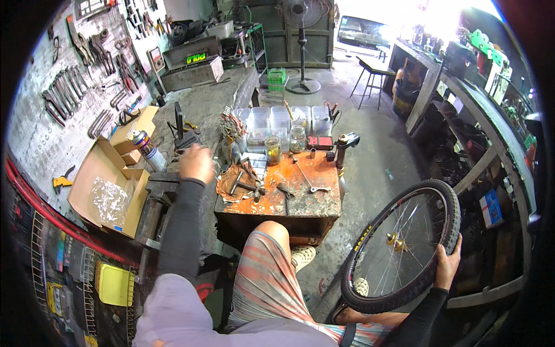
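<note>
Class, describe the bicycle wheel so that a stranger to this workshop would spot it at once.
Start at the orange-topped workbench, then look right, over the concrete floor. There the right hand grips the black-tyred bicycle wheel by its rim. It is the only spoked ring here, with a gold hub at its centre.

Right hand point(448, 263) grips bicycle wheel point(399, 246); left hand point(196, 163) reaches over workbench point(219, 110).

The single head-worn fisheye camera looks steeply down and forward from the seated person's head, close over their raised knee point(272, 231) and the orange workbench point(306, 199), its wide bent field reaching the tool wall point(69, 98) and the bright doorway point(404, 17) beyond.
</note>
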